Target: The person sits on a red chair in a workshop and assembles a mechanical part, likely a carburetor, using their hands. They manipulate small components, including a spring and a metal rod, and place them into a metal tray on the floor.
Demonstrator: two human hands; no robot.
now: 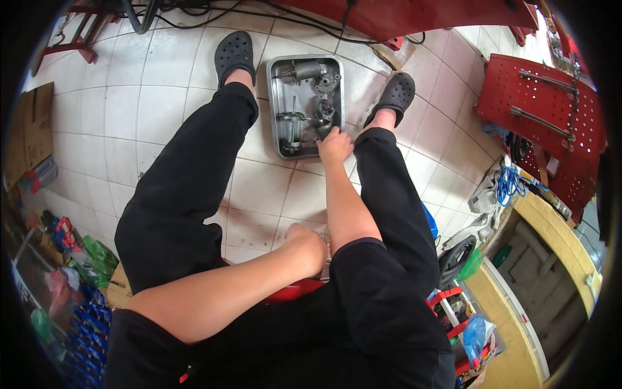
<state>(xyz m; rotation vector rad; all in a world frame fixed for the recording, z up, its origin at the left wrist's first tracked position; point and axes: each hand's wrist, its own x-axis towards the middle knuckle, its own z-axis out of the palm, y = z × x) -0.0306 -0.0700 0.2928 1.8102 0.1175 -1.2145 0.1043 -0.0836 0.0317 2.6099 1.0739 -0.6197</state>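
Observation:
A grey metal tray [273,107] lies on the floor between my feet. Inside are a cylindrical starter motor [308,70], a grey metal housing [327,82], a round dark part [323,110] and a part with a threaded rod [293,126]. My right hand [335,146] is at the tray's near right corner, its fingers bent over the rim beside the dark metal parts. What the fingertips grip is hidden. Across my lap comes my left arm, and my left hand [299,235] is turned down between my knees, its fingers out of sight.
Black clogs [234,54] on my feet flank the tray. Black cables [298,18] run along the far floor below a red metal frame [421,16]. A red perforated panel [541,110] stands right; a cardboard box [31,133] is left. A red tool tote [453,311] sits near right.

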